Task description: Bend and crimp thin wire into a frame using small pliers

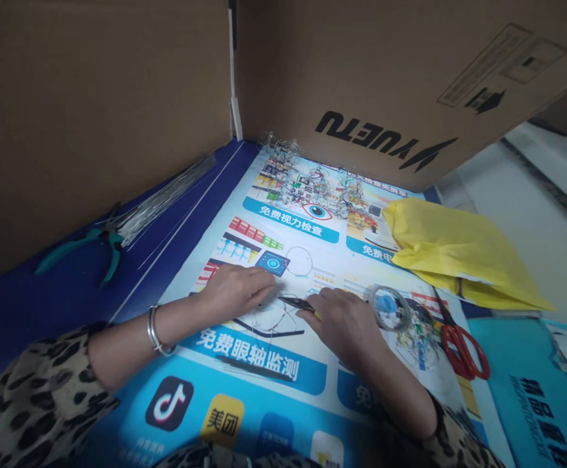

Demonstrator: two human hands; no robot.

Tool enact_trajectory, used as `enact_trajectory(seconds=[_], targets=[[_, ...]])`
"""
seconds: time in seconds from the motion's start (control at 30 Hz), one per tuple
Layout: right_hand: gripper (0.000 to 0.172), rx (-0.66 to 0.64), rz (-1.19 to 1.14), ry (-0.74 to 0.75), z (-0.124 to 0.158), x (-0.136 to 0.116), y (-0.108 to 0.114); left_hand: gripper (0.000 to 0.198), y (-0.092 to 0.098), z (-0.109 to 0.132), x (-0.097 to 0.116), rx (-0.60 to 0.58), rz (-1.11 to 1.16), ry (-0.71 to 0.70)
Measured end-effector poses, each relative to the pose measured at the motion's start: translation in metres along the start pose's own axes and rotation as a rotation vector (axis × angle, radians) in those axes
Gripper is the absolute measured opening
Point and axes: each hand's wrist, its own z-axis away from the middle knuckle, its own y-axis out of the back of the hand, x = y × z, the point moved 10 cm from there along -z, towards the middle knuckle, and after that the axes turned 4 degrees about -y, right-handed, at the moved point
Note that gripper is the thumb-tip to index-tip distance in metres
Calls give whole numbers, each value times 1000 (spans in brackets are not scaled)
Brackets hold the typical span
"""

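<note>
My left hand rests on the printed poster, fingers closed in a pinch on a thin wire piece with wire loops. My right hand is closed round small yellow-handled pliers, whose dark tip points left and meets the wire by my left fingertips. A wire ring lies just beyond the hands. A silver bangle circles my left wrist.
Teal pliers and a bundle of straight wires lie at the left. Finished wire pieces sit at the back. A tape roll, red scissors and a yellow bag are at the right. Cardboard walls stand behind.
</note>
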Motion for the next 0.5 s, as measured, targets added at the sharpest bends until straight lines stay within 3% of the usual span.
enact_trajectory(seconds=[0.5], targets=[[21, -28, 46, 0, -1, 0, -5, 19, 6, -2, -1, 34, 9, -26]])
